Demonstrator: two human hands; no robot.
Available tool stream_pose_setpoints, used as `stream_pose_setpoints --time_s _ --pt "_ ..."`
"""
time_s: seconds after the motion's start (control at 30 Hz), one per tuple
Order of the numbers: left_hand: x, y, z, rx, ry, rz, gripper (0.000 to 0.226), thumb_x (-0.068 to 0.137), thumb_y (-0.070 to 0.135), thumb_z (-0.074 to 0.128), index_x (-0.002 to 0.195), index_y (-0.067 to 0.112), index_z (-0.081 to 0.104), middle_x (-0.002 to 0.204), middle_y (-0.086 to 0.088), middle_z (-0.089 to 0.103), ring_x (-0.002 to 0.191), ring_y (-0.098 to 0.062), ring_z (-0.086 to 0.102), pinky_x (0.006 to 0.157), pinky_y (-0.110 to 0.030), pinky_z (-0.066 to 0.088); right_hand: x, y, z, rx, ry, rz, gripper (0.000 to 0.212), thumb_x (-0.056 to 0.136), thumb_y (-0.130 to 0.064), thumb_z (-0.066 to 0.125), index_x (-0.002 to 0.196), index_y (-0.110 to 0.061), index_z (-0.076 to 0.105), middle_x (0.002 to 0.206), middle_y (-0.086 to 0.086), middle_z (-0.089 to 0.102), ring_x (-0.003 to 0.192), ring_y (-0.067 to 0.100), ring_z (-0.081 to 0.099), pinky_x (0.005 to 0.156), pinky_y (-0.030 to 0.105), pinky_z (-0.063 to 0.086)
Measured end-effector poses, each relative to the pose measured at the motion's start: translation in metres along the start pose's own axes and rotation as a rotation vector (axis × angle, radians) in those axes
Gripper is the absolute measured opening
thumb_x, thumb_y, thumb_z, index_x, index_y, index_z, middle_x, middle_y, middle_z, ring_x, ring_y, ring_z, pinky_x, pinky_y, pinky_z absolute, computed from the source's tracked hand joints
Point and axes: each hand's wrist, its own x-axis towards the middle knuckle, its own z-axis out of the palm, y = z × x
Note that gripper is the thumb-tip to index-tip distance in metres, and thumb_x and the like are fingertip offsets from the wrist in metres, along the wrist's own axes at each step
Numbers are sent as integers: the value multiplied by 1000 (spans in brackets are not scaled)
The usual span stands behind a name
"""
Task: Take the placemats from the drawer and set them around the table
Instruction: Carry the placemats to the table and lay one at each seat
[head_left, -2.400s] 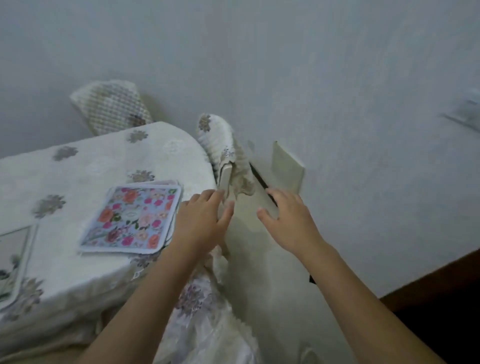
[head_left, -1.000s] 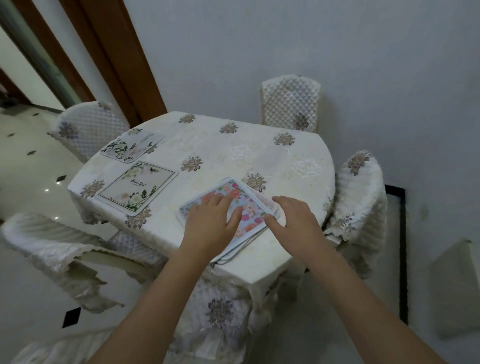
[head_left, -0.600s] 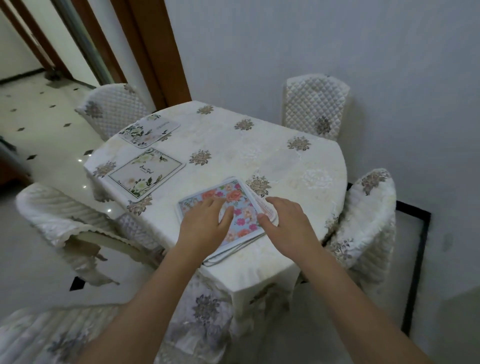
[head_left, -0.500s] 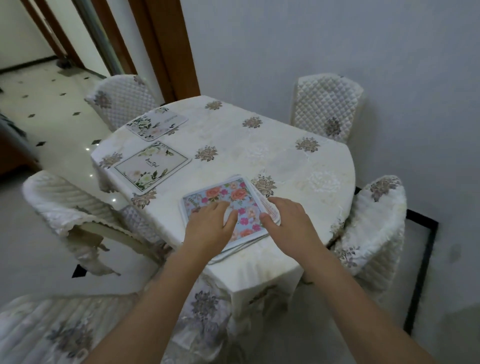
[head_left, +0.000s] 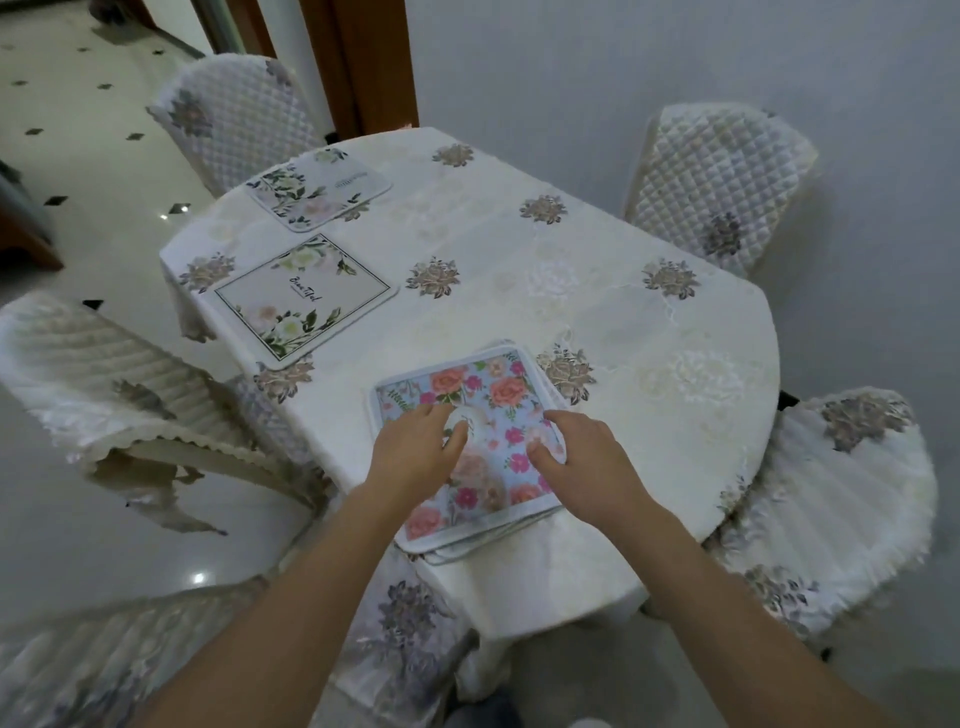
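Observation:
A stack of placemats (head_left: 483, 415), topped by a blue one with pink and orange roses, lies near the front edge of the table (head_left: 597, 312). My left hand (head_left: 418, 452) rests flat on its left part, fingers slightly spread. My right hand (head_left: 582, 457) lies on its right edge, thumb on the top mat. Whether either hand grips a mat is unclear. Two white floral placemats lie flat at the table's left side: one (head_left: 306, 299) nearer, one (head_left: 318, 193) farther.
The table wears a cream cloth with grey flowers. Covered chairs stand around it: far left (head_left: 234, 114), far right (head_left: 722, 182), right (head_left: 841, 499), left (head_left: 104, 374) and near left (head_left: 104, 654). A wooden door frame (head_left: 358, 62) rises behind.
The view swung from the wall and chair to the table. Both hands came down onto the stack of placemats and stay there; my right hand has slid further onto the top mat.

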Motion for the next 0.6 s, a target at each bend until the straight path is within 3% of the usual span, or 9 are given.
stream_pose_setpoints --time_s 0.1,0.17,0.27,0.4,0.47,0.6 --pt "42 -21 9 16 -36 33 51 102 47 33 141 16 45 129 -5 56 113 -25 54 92 -38 45 36 7 17 -16 -48 58 58 96 -45 47 146 -18 36 149 3 41 137 23 33 110 39 32" --pt "68 -36 17 42 -100 63 55 100 52 35 144 20 41 139 -6 50 126 -25 46 101 -39 40 57 14 29 -42 -96 121 60 97 -47 45 148 -18 34 150 4 38 137 24 32 110 40 32" --pt "98 -60 30 92 -219 104 66 96 60 35 151 24 31 159 -8 24 145 -28 22 116 -45 23 81 29 48 -123 -151 228 60 96 -46 47 146 -15 34 149 8 36 135 29 33 106 41 34" --pt "126 -89 43 160 -303 100 77 95 62 38 156 24 11 164 -11 -1 151 -29 0 120 -47 8 93 51 71 -240 -163 312 72 91 -43 54 148 -9 23 152 14 25 138 30 26 107 41 32" --pt "136 -98 49 204 -334 114 79 95 61 38 157 23 6 164 -12 -3 150 -29 -2 121 -46 6 93 57 81 -294 -158 323 84 90 -47 55 152 -10 13 158 14 14 144 31 18 115 43 26" --pt "146 -103 55 206 -320 113 83 93 61 45 156 24 7 163 -12 2 150 -29 3 121 -46 4 94 59 91 -318 -122 354 84 91 -46 54 154 -14 8 161 14 8 148 33 10 118 46 19"
